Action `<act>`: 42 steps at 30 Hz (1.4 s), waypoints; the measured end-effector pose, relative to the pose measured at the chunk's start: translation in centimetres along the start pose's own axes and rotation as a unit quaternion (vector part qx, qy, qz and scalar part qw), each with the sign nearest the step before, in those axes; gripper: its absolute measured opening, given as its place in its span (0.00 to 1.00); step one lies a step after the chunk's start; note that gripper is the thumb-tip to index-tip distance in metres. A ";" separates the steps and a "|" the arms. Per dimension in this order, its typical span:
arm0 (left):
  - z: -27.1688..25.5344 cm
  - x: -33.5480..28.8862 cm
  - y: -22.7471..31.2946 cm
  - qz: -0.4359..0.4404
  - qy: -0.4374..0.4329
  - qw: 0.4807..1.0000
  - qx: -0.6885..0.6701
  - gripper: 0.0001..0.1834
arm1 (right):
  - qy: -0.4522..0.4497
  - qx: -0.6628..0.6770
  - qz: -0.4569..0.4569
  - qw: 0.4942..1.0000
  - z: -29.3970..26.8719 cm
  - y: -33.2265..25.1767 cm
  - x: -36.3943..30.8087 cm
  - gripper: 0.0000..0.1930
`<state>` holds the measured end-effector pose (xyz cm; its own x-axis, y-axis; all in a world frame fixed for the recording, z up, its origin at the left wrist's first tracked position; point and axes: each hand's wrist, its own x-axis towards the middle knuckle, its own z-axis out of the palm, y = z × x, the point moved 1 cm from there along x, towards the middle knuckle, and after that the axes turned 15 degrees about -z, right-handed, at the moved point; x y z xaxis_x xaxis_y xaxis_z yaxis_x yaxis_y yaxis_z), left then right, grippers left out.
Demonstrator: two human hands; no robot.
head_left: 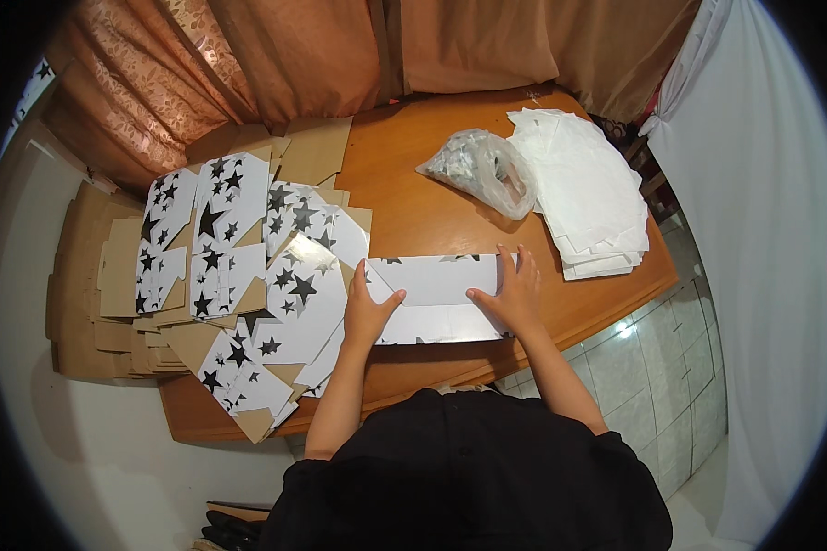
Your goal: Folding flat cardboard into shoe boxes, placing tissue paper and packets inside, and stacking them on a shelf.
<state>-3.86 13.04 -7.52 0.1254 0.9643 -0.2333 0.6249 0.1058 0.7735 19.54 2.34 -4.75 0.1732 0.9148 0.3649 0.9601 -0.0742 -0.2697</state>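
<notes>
Left grip: we are grasping the carton by its left end, the thumb lying over the top face, pointing inward, and the fingers curving round the outer edge.
Right grip: we are holding the right end likewise, with a wide gap between thumb and spread fingers; the underside contact we are not seeing.
Carton: it is lying lengthwise between our 2 hands on the desk, near the edge closest to us, showing white panels with black stars along its borders.
Forearms: both are reaching up from our black shirt, converging slightly.
Star-printed blanks: they are overlapping in a loose pile just beside our left hand, crowding that side.
Brown cardboard: it is sitting in layers at the far left.
Plastic bag: it is slumping beyond the carton.
White sheets: they are lying stacked beside the bag, beyond our right hand.
</notes>
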 end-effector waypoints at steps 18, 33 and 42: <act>0.3 2.1 -3.7 -0.174 -0.216 0.936 -0.219 0.43 | -0.220 0.532 0.358 0.735 4.3 11.3 -3.7 0.43; -3.2 -0.3 -3.9 -0.002 -0.095 0.859 -0.504 0.10 | 0.140 0.711 0.133 0.677 -1.1 5.7 -0.5 0.14; -0.1 -4.2 -6.7 -0.060 -0.193 0.891 -0.407 0.40 | -0.088 0.678 0.310 0.661 0.7 5.2 -7.2 0.38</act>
<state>-8.65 8.29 -11.66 0.4487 0.7963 -0.4058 -0.0955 0.4942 0.8641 23.12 -4.33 -9.45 0.2972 0.9168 -0.2669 -0.3838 -0.1413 -0.9125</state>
